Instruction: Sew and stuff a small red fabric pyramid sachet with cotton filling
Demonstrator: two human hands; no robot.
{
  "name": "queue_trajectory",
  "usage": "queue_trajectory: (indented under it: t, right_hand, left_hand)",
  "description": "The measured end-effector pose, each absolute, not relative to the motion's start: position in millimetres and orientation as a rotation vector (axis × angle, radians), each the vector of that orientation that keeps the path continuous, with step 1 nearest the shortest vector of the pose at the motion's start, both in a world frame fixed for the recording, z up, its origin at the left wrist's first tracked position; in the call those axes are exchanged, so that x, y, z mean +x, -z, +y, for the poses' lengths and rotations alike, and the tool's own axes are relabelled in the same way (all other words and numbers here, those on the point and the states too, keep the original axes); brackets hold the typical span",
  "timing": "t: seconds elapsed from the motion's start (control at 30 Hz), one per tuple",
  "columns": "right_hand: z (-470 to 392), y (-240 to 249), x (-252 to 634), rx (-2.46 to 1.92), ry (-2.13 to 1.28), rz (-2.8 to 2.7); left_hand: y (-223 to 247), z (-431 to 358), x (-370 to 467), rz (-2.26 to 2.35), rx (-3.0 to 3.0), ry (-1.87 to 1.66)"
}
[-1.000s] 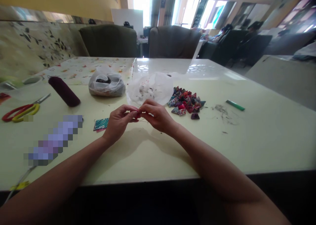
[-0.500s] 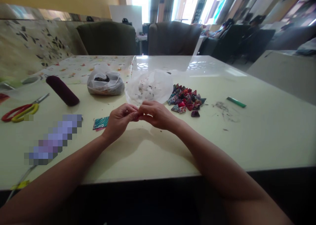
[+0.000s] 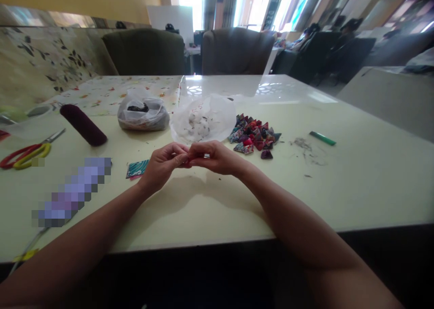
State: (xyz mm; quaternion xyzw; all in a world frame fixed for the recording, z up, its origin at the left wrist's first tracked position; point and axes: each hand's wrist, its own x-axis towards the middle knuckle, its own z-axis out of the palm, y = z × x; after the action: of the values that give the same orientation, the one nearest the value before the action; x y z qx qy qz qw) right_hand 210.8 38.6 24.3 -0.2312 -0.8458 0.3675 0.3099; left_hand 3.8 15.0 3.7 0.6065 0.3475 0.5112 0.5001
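Observation:
My left hand (image 3: 164,162) and my right hand (image 3: 212,157) meet fingertip to fingertip above the table (image 3: 210,214). Both are closed in a pinch around something small and reddish, mostly hidden by the fingers. A teal patterned fabric piece (image 3: 137,169) with a pink edge beneath it lies partly behind my left hand. Just beyond the hands, white stuffing (image 3: 199,123) rests on an open plastic bag (image 3: 222,114). To its right is a heap of small colourful fabric pieces (image 3: 256,133), with one dark piece (image 3: 266,154) at its near side.
Red and yellow scissors (image 3: 32,153), a dark maroon cylinder (image 3: 83,125) and a blurred-out purple object (image 3: 76,191) lie at left. A tied-up plastic bag (image 3: 143,114) stands behind. A green tool (image 3: 323,138) and loose threads (image 3: 308,151) lie at right. Chairs (image 3: 237,51) stand beyond.
The fingers of my right hand have shifted slightly, and a small gap now shows between its thumb and fingers. The whole view has moved a little.

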Motion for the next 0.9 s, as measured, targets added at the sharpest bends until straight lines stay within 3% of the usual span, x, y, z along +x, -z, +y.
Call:
queue_trajectory:
  t: [0.33,0.57,0.77,0.9]
  right_hand:
    - [38.3,-18.2,204.3,-0.597,-1.014,-1.952]
    - [37.6,-22.2,204.9,-0.506,-1.344,-1.938]
    - [37.0,-26.0,208.1,-0.542,-1.342,-2.027]
    - [37.3,-25.7,210.7,-0.412,-1.626,-1.928]
  left_hand:
    - [-7.1,17.7,0.4,0.875,1.352,-1.238]
    - [-3.7,18.9,0.3,0.780,1.234,-1.094]
    - [-3.6,18.2,0.0,0.751,1.192,-1.014]
    - [-6.4,16.2,0.1,0.694,1.216,-0.978]
